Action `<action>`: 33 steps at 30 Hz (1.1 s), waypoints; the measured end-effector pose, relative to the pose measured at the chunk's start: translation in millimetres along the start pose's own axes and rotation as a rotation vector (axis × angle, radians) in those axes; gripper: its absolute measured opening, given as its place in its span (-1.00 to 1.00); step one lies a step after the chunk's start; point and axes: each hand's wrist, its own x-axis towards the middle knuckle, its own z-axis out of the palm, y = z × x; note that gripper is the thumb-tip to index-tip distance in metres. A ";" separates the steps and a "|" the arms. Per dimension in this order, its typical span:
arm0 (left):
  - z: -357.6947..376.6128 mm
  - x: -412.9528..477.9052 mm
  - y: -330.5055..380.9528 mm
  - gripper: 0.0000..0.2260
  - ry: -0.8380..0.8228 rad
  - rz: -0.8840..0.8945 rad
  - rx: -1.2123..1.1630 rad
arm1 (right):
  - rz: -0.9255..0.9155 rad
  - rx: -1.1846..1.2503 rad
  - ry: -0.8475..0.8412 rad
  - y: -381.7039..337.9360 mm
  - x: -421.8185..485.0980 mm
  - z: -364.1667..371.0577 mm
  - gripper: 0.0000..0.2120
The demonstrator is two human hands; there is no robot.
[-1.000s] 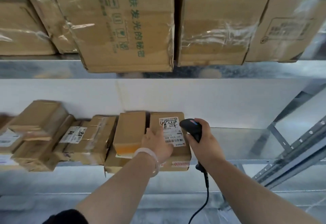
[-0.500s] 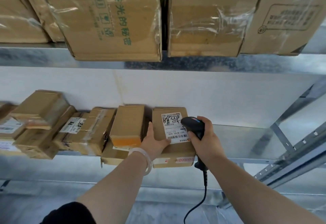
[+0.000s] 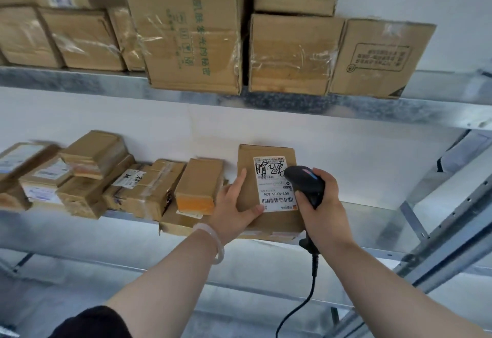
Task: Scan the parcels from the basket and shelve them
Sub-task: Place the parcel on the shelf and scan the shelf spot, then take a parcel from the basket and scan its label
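The parcel (image 3: 266, 151) sits on the middle shelf (image 3: 372, 220) at the right end of the box row, its long axis running near-to-far and its label facing me. My left hand (image 3: 230, 211) pinches its near-left corner. My right hand (image 3: 323, 204) grips the scanner (image 3: 303, 180) just right of the label. There's no basket in view.

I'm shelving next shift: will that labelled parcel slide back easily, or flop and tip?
Probably stiff: the labelled parcel shows flat cardboard faces and square edges. Likely light: the left hand alone holds it, thumb on its front. It may tip forward if released, since it rests on a flat parcel that seems to overhang the shelf.
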 end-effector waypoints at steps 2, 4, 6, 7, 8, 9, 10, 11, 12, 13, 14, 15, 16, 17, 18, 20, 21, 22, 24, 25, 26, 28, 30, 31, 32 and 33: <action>-7.5 -14.6 1.7 -0.25 0.062 0.034 -0.004 | -0.048 0.028 -0.014 -8.5 -6.9 0.8 -0.51; -17.9 -30.0 3.0 -0.23 0.113 0.050 -0.022 | -0.105 0.057 -0.028 -18.4 -13.7 4.1 -0.50; -31.4 -44.1 2.4 -0.22 0.178 0.065 -0.039 | -0.161 0.089 -0.045 -30.3 -21.3 10.6 -0.50; -39.2 -50.6 1.8 -0.23 0.217 0.077 -0.033 | -0.187 0.105 -0.055 -37.4 -25.6 14.7 -0.50; -48.0 -56.7 0.9 -0.23 0.257 0.086 -0.023 | -0.215 0.123 -0.067 -45.2 -29.8 19.7 -0.51; -56.9 -62.6 -0.2 -0.25 0.291 0.092 -0.014 | -0.243 0.144 -0.082 -52.9 -34.0 25.4 -0.51; -66.2 -68.8 -1.0 -0.27 0.320 0.096 -0.010 | -0.267 0.168 -0.098 -60.8 -37.7 32.4 -0.51; -75.6 -74.9 -1.9 -0.31 0.349 0.096 -0.012 | -0.285 0.189 -0.116 -68.6 -41.3 40.2 -0.51; -85.1 -81.5 -3.0 -0.34 0.378 0.095 -0.019 | -0.300 0.206 -0.135 -76.6 -44.7 48.8 -0.50; -95.5 -88.1 -4.7 -0.38 0.405 0.092 -0.030 | -0.316 0.220 -0.155 -84.6 -48.3 58.1 -0.50; -106.0 -95.2 -6.9 -0.41 0.433 0.087 -0.043 | -0.334 0.232 -0.175 -92.4 -52.0 67.9 -0.49; -117.0 -102.3 -9.7 -0.43 0.464 0.083 -0.048 | -0.354 0.242 -0.195 -100.0 -55.6 78.2 -0.49; -128.4 -109.9 -13.2 -0.44 0.499 0.080 -0.040 | -0.374 0.252 -0.215 -107.7 -59.9 88.8 -0.48; -140.2 -118.4 -17.0 -0.44 0.534 0.078 -0.029 | -0.393 0.262 -0.236 -115.9 -64.8 99.7 -0.48; -152.6 -127.7 -20.9 -0.45 0.568 0.073 -0.022 | -0.411 0.273 -0.259 -124.1 -70.5 111.1 -0.47; -179.0 -149.0 -29.2 -0.43 0.620 0.048 -0.005 | -0.443 0.303 -0.304 -141.2 -84.3 135.8 -0.47; -192.7 -160.8 -33.6 -0.42 0.638 0.032 0.007 | -0.455 0.318 -0.326 -150.3 -92.5 149.0 -0.47; -206.2 -173.3 -37.6 -0.41 0.651 0.016 0.015 | -0.463 0.332 -0.351 -159.7 -101.2 162.2 -0.47; -232.4 -196.7 -45.6 -0.39 0.673 -0.017 0.035 | -0.471 0.361 -0.410 -178.6 -118.0 188.4 -0.47; -245.4 -208.1 -49.9 -0.37 0.688 -0.030 0.048 | -0.477 0.375 -0.439 -188.6 -126.3 201.0 -0.47; -257.7 -219.5 -53.8 -0.34 0.699 -0.041 0.053 | -0.486 0.384 -0.464 -198.6 -134.7 213.1 -0.47; -281.0 -242.5 -61.4 -0.29 0.708 -0.069 0.016 | -0.523 0.383 -0.499 -218.6 -151.7 235.1 -0.43; -302.7 -264.5 -70.3 -0.25 0.724 -0.086 -0.043 | -0.559 0.383 -0.530 -236.5 -168.1 254.5 -0.39; -313.1 -274.9 -75.3 -0.24 0.732 -0.090 -0.069 | -0.569 0.386 -0.547 -243.7 -176.2 263.8 -0.39; -322.8 -284.9 -80.1 -0.22 0.738 -0.092 -0.086 | -0.578 0.392 -0.561 -249.8 -183.6 273.0 -0.41; -331.9 -293.9 -84.4 -0.21 0.746 -0.097 -0.092 | -0.588 0.398 -0.576 -255.3 -190.6 282.0 -0.43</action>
